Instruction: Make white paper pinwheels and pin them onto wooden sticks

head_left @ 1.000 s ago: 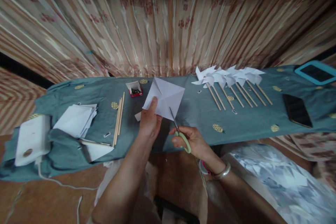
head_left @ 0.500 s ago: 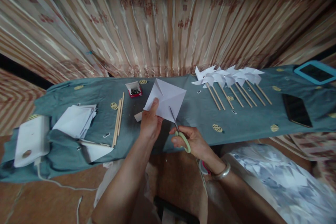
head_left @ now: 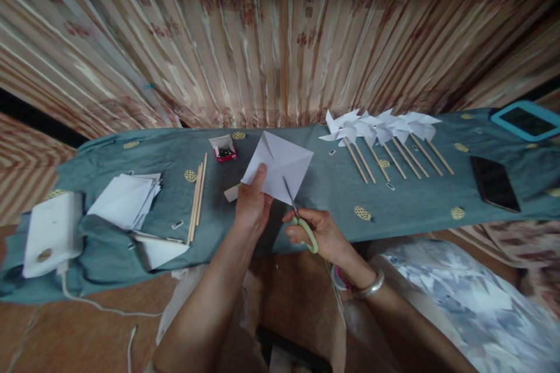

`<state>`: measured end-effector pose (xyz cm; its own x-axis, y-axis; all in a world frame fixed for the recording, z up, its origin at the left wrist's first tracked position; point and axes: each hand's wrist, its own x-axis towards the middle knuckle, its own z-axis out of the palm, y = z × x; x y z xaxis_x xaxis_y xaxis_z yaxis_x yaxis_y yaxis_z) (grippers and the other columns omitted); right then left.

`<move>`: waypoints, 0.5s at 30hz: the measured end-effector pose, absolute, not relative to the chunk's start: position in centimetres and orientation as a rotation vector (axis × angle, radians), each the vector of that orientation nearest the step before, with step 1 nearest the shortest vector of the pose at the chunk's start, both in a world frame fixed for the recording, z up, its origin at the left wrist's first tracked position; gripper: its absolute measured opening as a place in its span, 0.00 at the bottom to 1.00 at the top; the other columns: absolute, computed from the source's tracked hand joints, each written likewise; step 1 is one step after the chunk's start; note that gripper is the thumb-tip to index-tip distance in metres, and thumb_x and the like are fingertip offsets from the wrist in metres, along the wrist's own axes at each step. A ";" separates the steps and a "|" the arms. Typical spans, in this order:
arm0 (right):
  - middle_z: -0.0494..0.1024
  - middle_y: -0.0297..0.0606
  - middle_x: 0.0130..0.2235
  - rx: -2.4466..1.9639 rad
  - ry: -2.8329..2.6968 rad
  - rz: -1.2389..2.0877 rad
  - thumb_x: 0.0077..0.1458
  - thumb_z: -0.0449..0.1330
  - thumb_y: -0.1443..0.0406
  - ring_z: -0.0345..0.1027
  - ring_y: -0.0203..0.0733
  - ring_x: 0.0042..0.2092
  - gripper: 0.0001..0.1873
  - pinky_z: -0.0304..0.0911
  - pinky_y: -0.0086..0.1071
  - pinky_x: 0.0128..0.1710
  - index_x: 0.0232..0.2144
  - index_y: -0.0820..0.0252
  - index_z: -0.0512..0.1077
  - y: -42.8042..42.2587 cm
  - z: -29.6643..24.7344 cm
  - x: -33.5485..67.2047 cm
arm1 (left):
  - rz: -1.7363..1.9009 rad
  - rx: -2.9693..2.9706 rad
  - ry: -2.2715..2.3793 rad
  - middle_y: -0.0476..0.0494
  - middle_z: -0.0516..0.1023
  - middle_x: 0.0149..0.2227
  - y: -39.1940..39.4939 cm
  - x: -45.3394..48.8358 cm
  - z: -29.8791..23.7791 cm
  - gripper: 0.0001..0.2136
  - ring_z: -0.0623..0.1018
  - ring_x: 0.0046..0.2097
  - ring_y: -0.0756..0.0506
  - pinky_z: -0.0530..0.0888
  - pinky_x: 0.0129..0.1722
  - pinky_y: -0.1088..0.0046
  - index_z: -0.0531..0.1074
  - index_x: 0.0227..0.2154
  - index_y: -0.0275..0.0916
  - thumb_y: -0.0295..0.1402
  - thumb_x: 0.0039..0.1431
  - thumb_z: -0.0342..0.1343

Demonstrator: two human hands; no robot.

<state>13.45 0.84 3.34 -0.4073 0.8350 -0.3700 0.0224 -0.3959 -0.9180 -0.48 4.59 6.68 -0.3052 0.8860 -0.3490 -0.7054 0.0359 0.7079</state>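
Note:
A square sheet of white paper (head_left: 284,157) with crease lines is pinched in my left hand (head_left: 252,201), thumb on top and fingers beneath. One slit shows near its upper left corner. My right hand (head_left: 321,233) is closed around the green handles of a pair of scissors (head_left: 306,232). The blades lie over the paper's lower corner, pointing up and left toward the middle. Behind my left hand, a small piece of card (head_left: 231,193) rests on the cloth. An open red box of small dark pins (head_left: 225,153) stands just left of the paper.
Several white paper pinwheels (head_left: 380,128) on wooden sticks lie in a row at right, with a phone (head_left: 494,183) and a blue-framed device (head_left: 527,120) beyond. At left are wooden sticks (head_left: 198,201), a paper stack (head_left: 126,201) and a corded white device (head_left: 53,236). A bag of paper pieces (head_left: 464,297) sits below right.
The paper and my left hand have shifted very slightly to the right. The scissors and my right hand have hardly moved.

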 end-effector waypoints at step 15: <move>0.69 0.26 0.20 -1.229 -1.186 1.877 0.33 0.74 0.50 0.61 0.29 0.22 0.24 0.57 0.24 0.22 0.29 0.60 0.76 0.9 3.4 13.5 | 1.605 0.248 1.012 0.41 0.83 0.40 4.6 -0.4 6.7 0.04 0.82 0.45 0.44 0.78 0.45 0.71 0.77 0.36 0.36 0.29 0.58 0.61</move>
